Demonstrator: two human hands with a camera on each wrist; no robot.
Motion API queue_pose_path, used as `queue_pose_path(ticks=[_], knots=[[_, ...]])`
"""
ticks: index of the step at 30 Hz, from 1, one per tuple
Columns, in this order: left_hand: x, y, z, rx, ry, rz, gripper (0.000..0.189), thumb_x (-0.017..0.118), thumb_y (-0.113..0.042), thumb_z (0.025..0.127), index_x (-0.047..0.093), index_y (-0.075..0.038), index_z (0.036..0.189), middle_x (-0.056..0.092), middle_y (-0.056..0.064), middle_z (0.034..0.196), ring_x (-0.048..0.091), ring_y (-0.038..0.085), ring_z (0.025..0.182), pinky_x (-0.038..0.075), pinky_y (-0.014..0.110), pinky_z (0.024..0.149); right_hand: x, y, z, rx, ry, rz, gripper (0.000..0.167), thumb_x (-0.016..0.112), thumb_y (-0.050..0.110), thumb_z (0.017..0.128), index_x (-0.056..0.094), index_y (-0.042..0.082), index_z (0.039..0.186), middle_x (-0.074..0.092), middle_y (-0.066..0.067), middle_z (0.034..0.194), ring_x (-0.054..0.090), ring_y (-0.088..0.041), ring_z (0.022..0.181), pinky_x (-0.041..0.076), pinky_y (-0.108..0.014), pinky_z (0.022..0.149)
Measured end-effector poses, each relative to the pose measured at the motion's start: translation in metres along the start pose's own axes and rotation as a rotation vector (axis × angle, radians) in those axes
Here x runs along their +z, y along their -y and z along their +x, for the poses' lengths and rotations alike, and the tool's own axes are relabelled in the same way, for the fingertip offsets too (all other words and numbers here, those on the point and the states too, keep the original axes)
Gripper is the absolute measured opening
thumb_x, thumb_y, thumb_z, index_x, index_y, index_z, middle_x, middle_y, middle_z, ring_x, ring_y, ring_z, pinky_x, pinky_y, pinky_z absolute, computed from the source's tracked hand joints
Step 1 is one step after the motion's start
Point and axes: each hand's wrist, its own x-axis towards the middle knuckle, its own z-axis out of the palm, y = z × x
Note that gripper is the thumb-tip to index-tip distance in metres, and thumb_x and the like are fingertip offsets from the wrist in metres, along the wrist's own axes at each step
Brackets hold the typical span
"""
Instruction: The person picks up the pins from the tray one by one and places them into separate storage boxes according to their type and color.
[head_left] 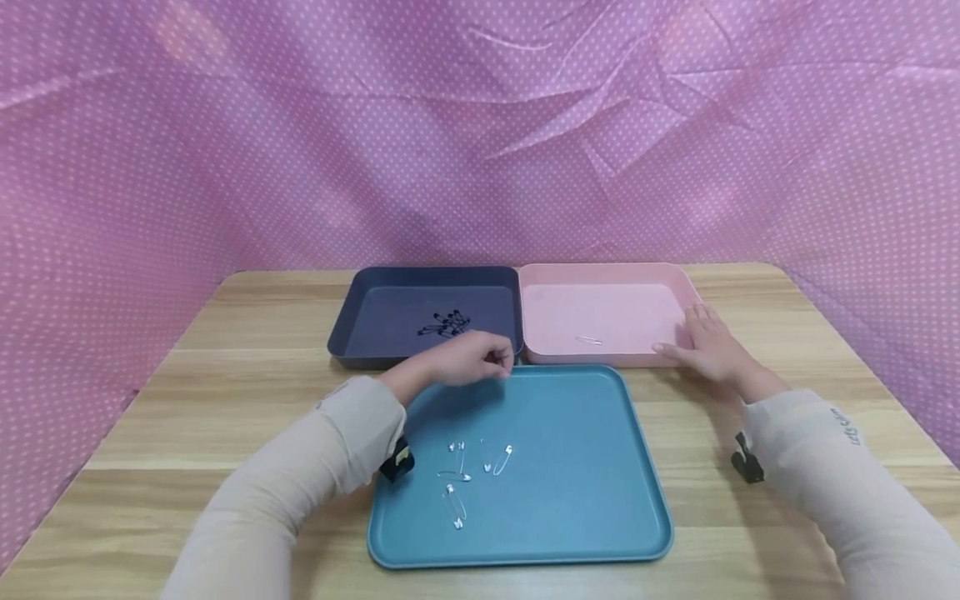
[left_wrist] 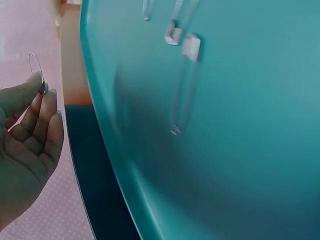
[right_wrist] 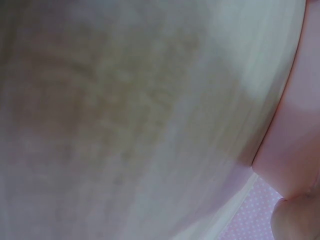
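Observation:
My left hand [head_left: 471, 358] pinches a silver safety pin [left_wrist: 36, 70] between thumb and fingertips, above the far edge of the teal tray [head_left: 570, 500]. On that tray lie several silver safety pins [head_left: 454, 507], grouped toward its left half. My right hand [head_left: 712, 350] rests on the right rim of the pink tray [head_left: 600, 360], fingers extended and holding nothing. Inside the pink tray lies one silver safety pin [head_left: 589, 340]. Only a small part of the right hand shows in the right wrist view, at the lower right corner.
A dark navy tray [head_left: 360, 342] stands at the back left against the pink one, with a cluster of black pins [head_left: 450, 322] inside. All three trays sit on a wooden table [head_left: 247, 367]. Pink dotted cloth [head_left: 480, 167] hangs behind and at both sides.

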Motion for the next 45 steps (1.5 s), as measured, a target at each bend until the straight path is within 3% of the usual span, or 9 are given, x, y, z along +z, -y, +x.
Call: queue_pose_path(ticks=[5,12,19,31,40,45], knots=[[-0.001,-0.005,0.016,-0.035,-0.040,-0.021,0.006,0.057,-0.012,0.083,0.055,-0.012,0.078,0.056,-0.002,0.075,0.048,0.012,0.068,0.041,0.022,0.061,0.001,-0.001,0.000,-0.005,-0.023,0.010,0.097,0.044,0.054,0.082,-0.004,-0.017,0.129,-0.011,-0.033,0.134,-0.011,-0.042,0.123,-0.005,-0.050,0.097],[-0.002,-0.011,0.040,-0.074,-0.068,-0.127,0.006,0.055,-0.012,0.085,0.055,-0.006,0.082,0.060,0.009,0.082,0.056,0.023,0.075,0.043,0.024,0.062,0.002,0.001,-0.001,-0.007,-0.024,-0.002,0.097,0.044,0.054,0.082,-0.003,-0.018,0.128,-0.009,-0.035,0.133,-0.010,-0.043,0.123,-0.004,-0.050,0.097],[0.002,-0.012,0.061,-0.132,-0.160,-0.150,0.005,0.056,-0.016,0.085,0.055,-0.011,0.083,0.055,0.000,0.080,0.049,0.013,0.074,0.041,0.024,0.065,0.000,0.002,-0.001,0.001,-0.011,-0.010,0.096,0.044,0.053,0.083,-0.004,-0.017,0.129,-0.011,-0.034,0.133,-0.009,-0.043,0.123,-0.004,-0.050,0.097],[0.013,-0.013,0.094,-0.168,-0.257,-0.214,0.006,0.057,-0.014,0.084,0.056,-0.009,0.081,0.056,0.001,0.077,0.052,0.011,0.073,0.042,0.021,0.065,-0.001,0.002,0.000,-0.002,0.000,-0.022,0.095,0.044,0.052,0.083,-0.003,-0.017,0.129,-0.009,-0.034,0.133,-0.008,-0.043,0.123,-0.004,-0.050,0.098],[0.027,-0.013,0.121,-0.142,-0.305,-0.253,0.005,0.059,-0.011,0.081,0.057,-0.008,0.077,0.059,0.002,0.071,0.054,0.011,0.070,0.041,0.020,0.066,0.001,-0.002,0.000,-0.009,-0.007,-0.006,0.094,0.043,0.052,0.083,-0.002,-0.018,0.128,-0.009,-0.035,0.133,-0.010,-0.043,0.123,-0.004,-0.050,0.098],[0.035,-0.016,0.129,-0.207,-0.354,-0.309,0.006,0.059,-0.010,0.081,0.059,-0.005,0.082,0.060,0.003,0.073,0.055,0.011,0.070,0.042,0.018,0.062,0.000,0.001,-0.001,-0.009,-0.018,-0.001,0.095,0.043,0.052,0.083,-0.002,-0.017,0.129,-0.009,-0.033,0.134,-0.009,-0.042,0.124,-0.004,-0.050,0.098]])
